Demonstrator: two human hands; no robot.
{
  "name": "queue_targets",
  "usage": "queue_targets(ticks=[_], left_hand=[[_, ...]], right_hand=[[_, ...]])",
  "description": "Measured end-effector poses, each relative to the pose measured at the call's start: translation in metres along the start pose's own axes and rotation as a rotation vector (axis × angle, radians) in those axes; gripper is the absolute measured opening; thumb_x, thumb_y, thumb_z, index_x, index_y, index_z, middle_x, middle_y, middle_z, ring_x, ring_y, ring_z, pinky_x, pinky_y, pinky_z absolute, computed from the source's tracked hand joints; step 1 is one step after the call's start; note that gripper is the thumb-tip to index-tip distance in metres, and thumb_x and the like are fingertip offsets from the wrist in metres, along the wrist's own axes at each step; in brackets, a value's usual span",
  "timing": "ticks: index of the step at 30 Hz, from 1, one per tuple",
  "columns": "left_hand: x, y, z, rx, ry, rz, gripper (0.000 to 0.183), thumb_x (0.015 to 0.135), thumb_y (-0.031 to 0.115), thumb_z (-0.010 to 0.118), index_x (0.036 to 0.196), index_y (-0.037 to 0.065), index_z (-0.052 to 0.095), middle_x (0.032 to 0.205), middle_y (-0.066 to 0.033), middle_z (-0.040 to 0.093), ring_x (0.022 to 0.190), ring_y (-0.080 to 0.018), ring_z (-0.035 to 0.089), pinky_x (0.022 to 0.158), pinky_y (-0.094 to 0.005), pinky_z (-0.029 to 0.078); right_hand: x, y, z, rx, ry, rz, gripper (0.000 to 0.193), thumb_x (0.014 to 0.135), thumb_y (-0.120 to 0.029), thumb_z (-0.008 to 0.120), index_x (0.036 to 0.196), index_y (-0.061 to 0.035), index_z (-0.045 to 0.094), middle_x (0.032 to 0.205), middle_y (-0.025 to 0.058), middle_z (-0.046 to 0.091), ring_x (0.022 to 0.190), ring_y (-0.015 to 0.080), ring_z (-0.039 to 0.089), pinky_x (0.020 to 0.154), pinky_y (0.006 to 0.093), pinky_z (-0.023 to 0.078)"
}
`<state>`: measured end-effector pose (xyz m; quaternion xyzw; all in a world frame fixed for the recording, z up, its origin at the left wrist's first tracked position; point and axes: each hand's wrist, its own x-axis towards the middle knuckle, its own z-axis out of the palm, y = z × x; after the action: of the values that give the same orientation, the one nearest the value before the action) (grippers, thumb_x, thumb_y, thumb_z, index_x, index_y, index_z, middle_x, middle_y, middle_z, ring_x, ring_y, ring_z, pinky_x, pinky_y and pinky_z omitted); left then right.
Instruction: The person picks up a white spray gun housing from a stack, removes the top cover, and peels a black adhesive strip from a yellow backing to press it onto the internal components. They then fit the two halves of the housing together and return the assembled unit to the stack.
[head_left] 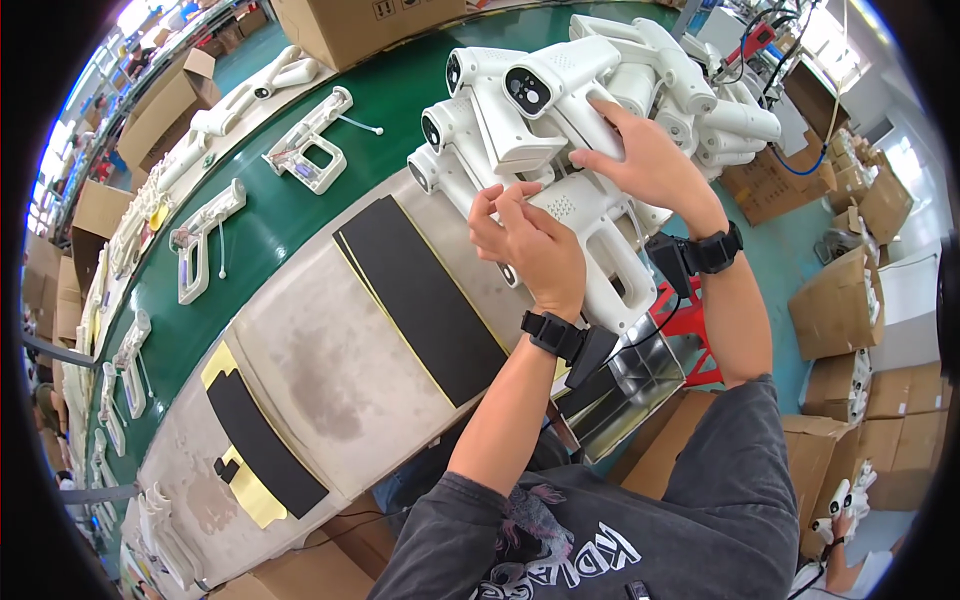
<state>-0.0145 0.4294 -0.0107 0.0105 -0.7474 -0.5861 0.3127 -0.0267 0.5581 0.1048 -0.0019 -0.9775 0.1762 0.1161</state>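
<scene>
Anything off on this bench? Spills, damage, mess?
Dark blotches mar the pale tabletop; stain or wear, can't tell. The white devices around the left hand and right hand lie heaped at mixed angles, not in tidy rows.

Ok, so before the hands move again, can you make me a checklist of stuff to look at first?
1. Right hand touching a device: ok, it is at the handle of the top white device.
2. Left hand gripping firmly: cannot tell; its fingers are curled by the lower white device, with the contact partly hidden.
3. White devices spread apart: not ok, they are heaped against and over each other.
4. Wrist straps on: ok, one around the left wrist, one around the right.
5. Black strips away from the hands: ok, the long one and the curved one lie untouched on the bench.
</scene>
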Motion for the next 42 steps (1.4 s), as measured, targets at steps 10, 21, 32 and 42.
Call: queue_targets(ticks=[10, 21, 32, 42], left_hand=[[0.01, -0.006, 0.016, -0.011, 0.006, 0.037, 0.021, 0.089, -0.001, 0.054, 0.101, 0.012, 0.065, 0.129, -0.0114, 0.045, 0.12, -0.0308, 0.041, 0.102, -0.05, 0.026], [0.009, -0.011, -0.002, -0.047, -0.043, 0.028, 0.018, 0.092, 0.004, 0.057, 0.106, 0.013, 0.064, 0.133, -0.013, 0.042, 0.12, -0.0319, 0.04, 0.102, -0.0511, 0.026], [0.077, 0.005, -0.107, -0.235, -0.112, 0.115, 0.012, 0.094, 0.01, 0.062, 0.105, 0.003, 0.062, 0.12, -0.0156, 0.053, 0.118, -0.032, 0.046, 0.104, -0.0434, 0.033], [0.326, -0.159, -0.139, 0.517, -0.6, -0.064, 0.098, 0.075, 0.047, 0.083, 0.143, -0.009, 0.04, 0.139, -0.0308, 0.049, 0.132, -0.0461, 0.046, 0.112, -0.0478, 0.037]], right_hand=[[-0.012, 0.008, 0.007, 0.042, 0.107, -0.117, 0.066, 0.091, -0.033, 0.074, 0.143, 0.0012, 0.051, 0.134, 0.0208, 0.062, 0.118, 0.0325, 0.062, 0.102, 0.0384, 0.047], [-0.169, -0.003, 0.074, 0.5, 0.545, 0.205, 0.054, 0.106, -0.027, 0.054, 0.151, -0.0006, 0.039, 0.149, 0.0159, 0.049, 0.133, 0.0272, 0.05, 0.111, 0.0405, 0.039], [-0.206, -0.045, 0.113, 0.508, 0.848, 0.066, 0.035, 0.108, -0.02, 0.046, 0.132, 0.0039, 0.051, 0.122, 0.0167, 0.061, 0.108, 0.0238, 0.057, 0.097, 0.038, 0.045], [-0.171, -0.152, 0.139, 0.748, 0.071, -0.388, 0.023, 0.081, 0.005, 0.074, 0.102, -0.0021, 0.07, 0.091, 0.0117, 0.07, 0.079, 0.0278, 0.067, 0.07, 0.0359, 0.054]])
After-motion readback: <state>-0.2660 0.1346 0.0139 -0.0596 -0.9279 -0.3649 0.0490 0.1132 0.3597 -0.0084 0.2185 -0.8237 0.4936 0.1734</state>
